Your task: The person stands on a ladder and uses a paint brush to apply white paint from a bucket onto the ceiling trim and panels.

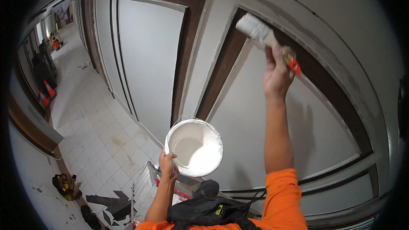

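Note:
My right hand (276, 72), raised at the upper right, grips a paintbrush (255, 29) with pale, paint-coated bristles and a red-tipped handle. The bristles are at the top of a dark brown panel frame (230, 57) on the white wall panelling (255, 123); whether they touch it I cannot tell. Lower down, my left hand (168, 164) holds a white bucket (181, 151) by its side near the rim, with white paint inside and a wire handle. A black bag (200, 208) hangs at my front, above the lower edge.
A metal ladder or platform (149, 179) stands below me. Dark offcuts (110, 200) and a black-and-yellow tool bag (64, 187) lie on the tiled floor (102, 123). Orange cones (49, 88) stand along the left of the corridor, where a distant person in orange (56, 44) is low to the floor.

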The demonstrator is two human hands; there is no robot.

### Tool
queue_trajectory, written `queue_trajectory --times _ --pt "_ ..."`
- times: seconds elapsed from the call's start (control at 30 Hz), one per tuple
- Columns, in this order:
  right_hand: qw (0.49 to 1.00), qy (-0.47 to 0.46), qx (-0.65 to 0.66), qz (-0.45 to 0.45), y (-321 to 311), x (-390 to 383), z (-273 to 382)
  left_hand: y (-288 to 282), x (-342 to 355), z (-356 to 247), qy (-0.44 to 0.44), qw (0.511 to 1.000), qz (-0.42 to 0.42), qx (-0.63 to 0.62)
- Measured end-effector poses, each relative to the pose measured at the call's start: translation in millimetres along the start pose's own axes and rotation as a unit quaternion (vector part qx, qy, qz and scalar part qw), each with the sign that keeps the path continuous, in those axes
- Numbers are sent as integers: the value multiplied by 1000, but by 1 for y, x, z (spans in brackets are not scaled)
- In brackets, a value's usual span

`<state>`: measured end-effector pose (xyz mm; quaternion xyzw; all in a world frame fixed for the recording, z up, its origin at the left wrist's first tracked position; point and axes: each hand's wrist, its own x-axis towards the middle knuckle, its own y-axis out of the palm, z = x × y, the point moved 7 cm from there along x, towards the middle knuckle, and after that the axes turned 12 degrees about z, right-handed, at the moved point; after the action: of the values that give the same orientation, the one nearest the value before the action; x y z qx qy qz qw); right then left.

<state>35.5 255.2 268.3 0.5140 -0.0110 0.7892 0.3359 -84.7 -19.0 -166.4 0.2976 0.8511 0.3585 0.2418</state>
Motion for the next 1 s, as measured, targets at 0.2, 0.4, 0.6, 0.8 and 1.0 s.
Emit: queue_trajectory --times 0.2,0.4,0.6,0.8,1.0 --pt "970 -112 -214 24 35 131 1 -20 4 16 0 999 -27 25" --pt "874 -194 -443 48 44 175 -4 -38 20 38 3 997 -54 63" --pt "840 -210 -500 22 12 172 28 -61 35 62 17 995 -75 66" --pt "812 -315 -491 -23 9 140 59 -63 33 72 -19 989 -106 103" --pt "850 -278 -442 65 47 182 -15 -84 46 87 0 994 -71 81"
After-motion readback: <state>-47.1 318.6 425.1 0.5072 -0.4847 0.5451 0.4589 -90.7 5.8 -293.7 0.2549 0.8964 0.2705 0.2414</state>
